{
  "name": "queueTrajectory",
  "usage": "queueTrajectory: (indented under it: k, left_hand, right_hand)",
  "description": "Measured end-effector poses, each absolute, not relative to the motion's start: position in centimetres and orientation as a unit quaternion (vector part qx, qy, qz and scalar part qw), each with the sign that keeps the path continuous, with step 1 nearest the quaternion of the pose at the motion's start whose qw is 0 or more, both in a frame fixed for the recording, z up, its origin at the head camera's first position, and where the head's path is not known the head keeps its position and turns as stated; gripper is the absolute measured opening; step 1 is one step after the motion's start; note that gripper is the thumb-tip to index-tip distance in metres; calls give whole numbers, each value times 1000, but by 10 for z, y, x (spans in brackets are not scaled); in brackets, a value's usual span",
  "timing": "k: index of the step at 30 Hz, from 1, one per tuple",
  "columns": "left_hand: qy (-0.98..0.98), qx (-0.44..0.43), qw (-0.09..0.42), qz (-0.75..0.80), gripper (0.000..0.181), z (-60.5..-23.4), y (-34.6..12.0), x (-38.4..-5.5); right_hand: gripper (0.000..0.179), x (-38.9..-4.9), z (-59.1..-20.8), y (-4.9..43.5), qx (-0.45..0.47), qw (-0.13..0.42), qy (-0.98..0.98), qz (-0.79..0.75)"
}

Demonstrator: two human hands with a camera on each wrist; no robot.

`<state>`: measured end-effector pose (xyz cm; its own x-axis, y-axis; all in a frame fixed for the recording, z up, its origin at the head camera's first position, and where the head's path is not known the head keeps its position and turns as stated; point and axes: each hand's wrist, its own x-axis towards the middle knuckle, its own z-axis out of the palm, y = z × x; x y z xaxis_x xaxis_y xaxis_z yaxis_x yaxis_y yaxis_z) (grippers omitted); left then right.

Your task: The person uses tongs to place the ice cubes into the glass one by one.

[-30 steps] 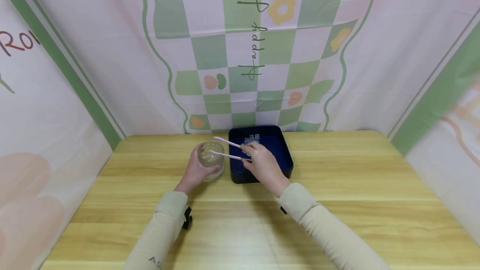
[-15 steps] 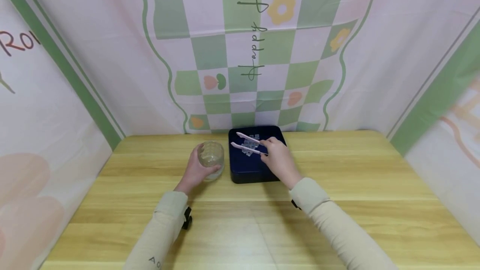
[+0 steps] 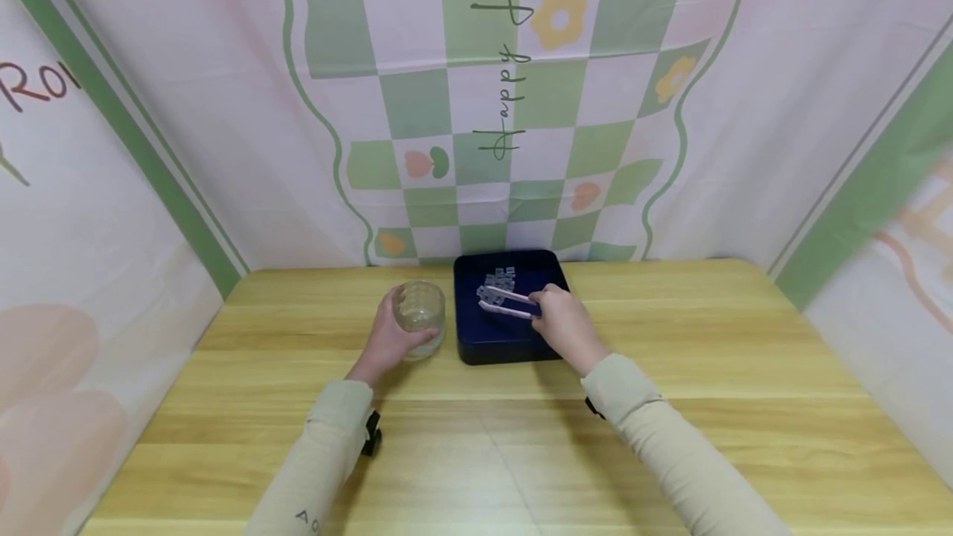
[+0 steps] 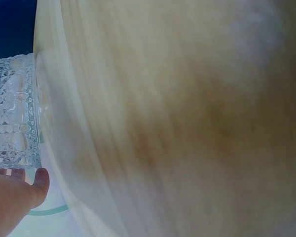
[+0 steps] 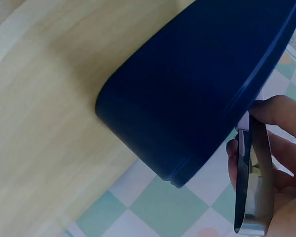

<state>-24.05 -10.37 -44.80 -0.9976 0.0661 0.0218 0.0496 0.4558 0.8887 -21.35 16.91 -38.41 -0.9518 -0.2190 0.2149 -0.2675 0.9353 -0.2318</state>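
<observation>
My left hand [image 3: 389, 336] is wrapped around a clear, patterned glass [image 3: 420, 317] that stands on the table left of the tray. In the left wrist view the ridged side of the glass [image 4: 12, 113] shows, with fingers at its lower edge. A pair of tongs [image 3: 510, 310] with pale pink arms and a metal back end [image 5: 254, 202] is held between the thumb and fingers of my right hand [image 3: 567, 323]. Their tips reach over several small clear cubes [image 3: 497, 281] lying inside the dark blue tray [image 3: 484, 352]. The cubes overlap the tips in the head view.
The wooden table [image 3: 462, 445] extends toward me and to both sides. Its back edge meets a hanging cloth [image 3: 484, 106] with a green and white checked print. More printed cloth hangs at left and right.
My right hand has moved the tongs rightward from over the glass to the cubes in the tray, and the gap between their arms has narrowed. My left hand stays on the glass.
</observation>
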Motion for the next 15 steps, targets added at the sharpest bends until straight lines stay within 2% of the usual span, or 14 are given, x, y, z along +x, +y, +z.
queueTrajectory:
  k: [15]
  left_hand:
    - [851, 36, 7, 523, 98, -447, -104, -239]
  right_hand:
    - [28, -214, -393, 170, 135, 104, -979, 108]
